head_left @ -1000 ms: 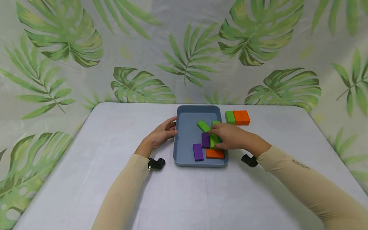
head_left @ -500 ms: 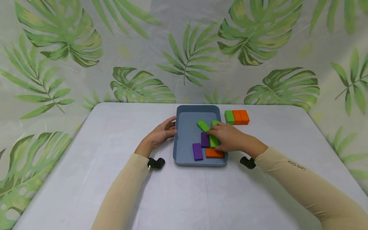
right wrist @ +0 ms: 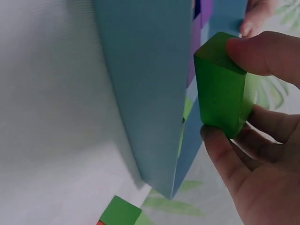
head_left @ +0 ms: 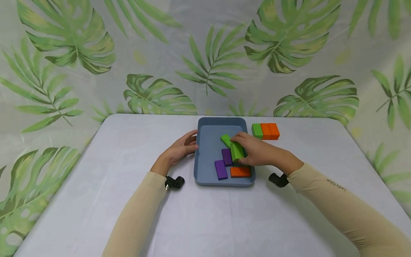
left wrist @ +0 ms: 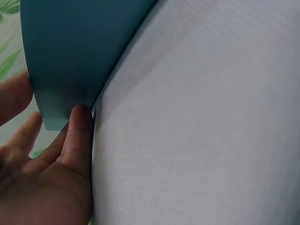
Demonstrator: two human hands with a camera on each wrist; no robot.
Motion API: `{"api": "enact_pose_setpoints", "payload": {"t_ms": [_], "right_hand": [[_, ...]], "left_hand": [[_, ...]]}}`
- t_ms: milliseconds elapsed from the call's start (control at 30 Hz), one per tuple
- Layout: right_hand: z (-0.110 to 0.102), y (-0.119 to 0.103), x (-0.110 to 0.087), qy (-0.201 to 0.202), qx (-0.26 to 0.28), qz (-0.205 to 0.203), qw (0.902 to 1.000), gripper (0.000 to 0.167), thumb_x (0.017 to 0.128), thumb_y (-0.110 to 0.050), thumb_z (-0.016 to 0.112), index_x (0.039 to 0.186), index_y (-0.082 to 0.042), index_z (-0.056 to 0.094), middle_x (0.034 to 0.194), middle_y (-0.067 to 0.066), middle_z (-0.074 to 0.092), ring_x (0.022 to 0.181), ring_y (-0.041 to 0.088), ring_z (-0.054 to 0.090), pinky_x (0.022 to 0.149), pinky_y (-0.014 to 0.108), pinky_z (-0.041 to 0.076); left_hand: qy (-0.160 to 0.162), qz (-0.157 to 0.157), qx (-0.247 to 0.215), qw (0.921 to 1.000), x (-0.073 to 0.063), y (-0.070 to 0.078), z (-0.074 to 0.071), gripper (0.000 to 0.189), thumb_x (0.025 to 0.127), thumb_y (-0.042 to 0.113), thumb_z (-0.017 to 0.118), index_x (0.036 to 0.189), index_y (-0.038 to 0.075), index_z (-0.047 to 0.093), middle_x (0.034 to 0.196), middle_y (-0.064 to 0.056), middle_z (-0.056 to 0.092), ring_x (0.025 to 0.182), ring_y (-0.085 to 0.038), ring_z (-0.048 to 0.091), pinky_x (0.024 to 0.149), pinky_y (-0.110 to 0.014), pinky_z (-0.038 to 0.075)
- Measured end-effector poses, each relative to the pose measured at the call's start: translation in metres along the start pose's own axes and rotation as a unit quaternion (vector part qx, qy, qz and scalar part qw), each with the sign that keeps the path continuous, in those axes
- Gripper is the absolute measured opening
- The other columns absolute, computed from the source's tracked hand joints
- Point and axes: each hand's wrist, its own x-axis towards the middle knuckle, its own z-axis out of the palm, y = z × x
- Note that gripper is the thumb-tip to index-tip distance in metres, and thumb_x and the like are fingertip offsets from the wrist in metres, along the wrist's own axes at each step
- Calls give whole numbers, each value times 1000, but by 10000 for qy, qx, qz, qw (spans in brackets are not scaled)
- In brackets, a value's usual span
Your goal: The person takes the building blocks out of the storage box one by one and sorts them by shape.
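My right hand pinches a green rectangular block between thumb and fingertips over the right side of the grey-blue tray. In the right wrist view the block stands out above the tray's wall. Below it in the tray lie two purple blocks, an orange block and another green block with a small dark dot. My left hand rests its loosely extended fingers against the tray's left side. In the left wrist view, fingertips touch the outer wall.
To the right of the tray's far corner, a green block and two orange blocks stand side by side in a row on the white-covered table. A leaf-print cloth hangs behind the table.
My right hand has lifted the green block from among the others and tilted it a little. The purple block beside it has shifted slightly left. My left hand stays put.
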Motion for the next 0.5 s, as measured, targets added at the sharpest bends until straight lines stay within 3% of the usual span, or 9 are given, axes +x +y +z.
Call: {"api": "enact_pose_setpoints", "payload": {"t_ms": [500], "right_hand": [[-8, 4, -4, 90, 318, 85, 9994, 69, 84, -19, 77, 144, -4, 47, 141, 15, 53, 122, 30, 54, 103, 49, 50]], "left_hand": [[-2, 33, 48, 10000, 1, -2, -1, 74, 98, -4, 52, 160, 13, 15, 164, -19, 24, 151, -33, 29, 121, -52, 30]]}}
